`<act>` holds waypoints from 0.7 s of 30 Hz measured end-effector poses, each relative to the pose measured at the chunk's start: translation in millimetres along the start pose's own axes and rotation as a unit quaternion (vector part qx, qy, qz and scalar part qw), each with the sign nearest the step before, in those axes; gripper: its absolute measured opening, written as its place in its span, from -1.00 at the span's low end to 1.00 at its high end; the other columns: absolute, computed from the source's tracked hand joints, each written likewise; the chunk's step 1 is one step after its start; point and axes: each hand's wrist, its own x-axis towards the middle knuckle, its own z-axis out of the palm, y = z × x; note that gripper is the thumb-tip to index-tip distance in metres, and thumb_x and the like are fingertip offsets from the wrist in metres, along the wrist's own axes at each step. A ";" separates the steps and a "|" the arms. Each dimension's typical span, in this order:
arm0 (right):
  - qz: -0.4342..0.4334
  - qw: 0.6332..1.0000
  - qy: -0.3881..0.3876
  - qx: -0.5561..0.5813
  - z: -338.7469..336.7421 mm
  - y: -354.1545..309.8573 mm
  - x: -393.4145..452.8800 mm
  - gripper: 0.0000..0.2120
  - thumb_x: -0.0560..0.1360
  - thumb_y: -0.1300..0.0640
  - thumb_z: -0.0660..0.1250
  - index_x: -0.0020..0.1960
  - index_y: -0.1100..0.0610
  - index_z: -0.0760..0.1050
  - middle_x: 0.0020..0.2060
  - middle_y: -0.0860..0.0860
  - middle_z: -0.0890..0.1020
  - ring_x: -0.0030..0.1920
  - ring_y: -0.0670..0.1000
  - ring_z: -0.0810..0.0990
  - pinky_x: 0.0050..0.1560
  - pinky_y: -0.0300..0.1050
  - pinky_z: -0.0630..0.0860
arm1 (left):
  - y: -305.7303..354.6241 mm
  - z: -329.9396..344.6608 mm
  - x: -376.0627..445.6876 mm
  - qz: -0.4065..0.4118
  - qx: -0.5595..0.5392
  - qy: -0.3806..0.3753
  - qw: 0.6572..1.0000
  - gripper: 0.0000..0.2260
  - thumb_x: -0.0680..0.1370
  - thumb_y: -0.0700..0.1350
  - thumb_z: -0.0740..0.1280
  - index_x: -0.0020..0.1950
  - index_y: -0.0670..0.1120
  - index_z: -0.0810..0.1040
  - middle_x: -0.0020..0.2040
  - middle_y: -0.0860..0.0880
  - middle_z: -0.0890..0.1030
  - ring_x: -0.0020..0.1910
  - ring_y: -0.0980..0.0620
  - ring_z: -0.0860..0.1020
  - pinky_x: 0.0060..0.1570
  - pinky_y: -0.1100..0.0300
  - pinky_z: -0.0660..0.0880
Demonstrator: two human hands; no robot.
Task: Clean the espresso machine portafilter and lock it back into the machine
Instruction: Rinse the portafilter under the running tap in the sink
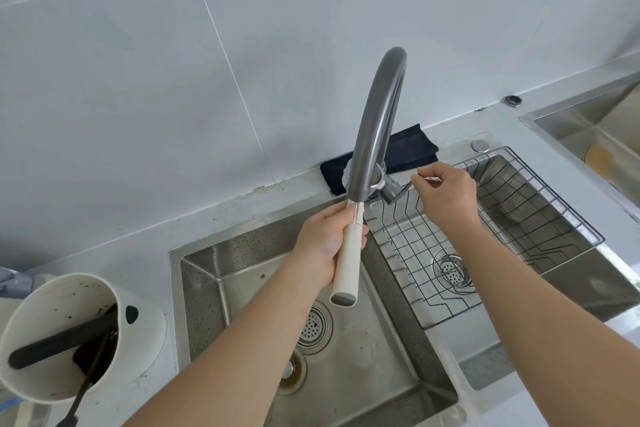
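A tall grey faucet spout (377, 114) arches over the left steel sink basin (214, 288). My left hand (322, 246) is wrapped around the white nozzle (346, 267) at the spout's end, which points down at the basin. My right hand (446, 198) pinches the thin grey faucet lever (398, 191) at the spout's base. No water shows under the nozzle. I cannot make out a portafilter or the espresso machine anywhere in view.
A white knock box (20, 322) with a black bar and dark grounds stands at the lower left, and a thin black-handled tool (79, 399) leans in it. A wire rack (450, 236) sits in the right basin. A black cloth (408, 149) lies behind the faucet. Another sink (588, 128) is far right.
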 end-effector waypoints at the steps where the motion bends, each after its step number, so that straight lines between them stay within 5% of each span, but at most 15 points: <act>1: 0.000 1.000 0.000 -0.001 -0.1 -0.3 -0.2 -0.89 0.53 0.09 0.39 -0.02 0.12 0.64 -0.26 -0.02 0.66 -0.44 -0.12 0.51 -0.43 -0.26 0.41 | 0.5 1.7 0.9 -0.005 -0.006 0.003 1.000 -0.86 0.53 -0.17 0.40 0.03 -0.20 0.62 -0.20 -0.19 0.60 -0.39 -0.01 0.57 -0.42 0.20 0.54; 13: 0.008 1.000 0.000 0.008 0.3 -0.2 -0.6 -0.89 0.54 0.09 0.39 0.01 0.10 0.64 -0.24 -0.02 0.66 -0.46 -0.11 0.50 -0.48 -0.28 0.40 | 4.7 15.6 12.9 -0.050 -0.050 0.040 0.997 -0.87 0.55 -0.12 0.37 -0.04 -0.19 0.60 -0.41 -0.08 0.65 -0.36 0.02 0.57 -0.29 0.17 0.57; 21: 0.015 1.000 0.000 0.019 0.5 0.8 -0.2 -0.90 0.54 0.09 0.39 0.01 0.08 0.63 -0.25 -0.03 0.65 -0.51 -0.10 0.46 -0.52 -0.26 0.39 | -2.4 13.0 11.5 -0.047 -0.054 0.041 0.997 -0.82 0.55 -0.10 0.37 0.01 -0.22 0.59 -0.34 -0.09 0.67 -0.32 0.03 0.60 -0.21 0.16 0.59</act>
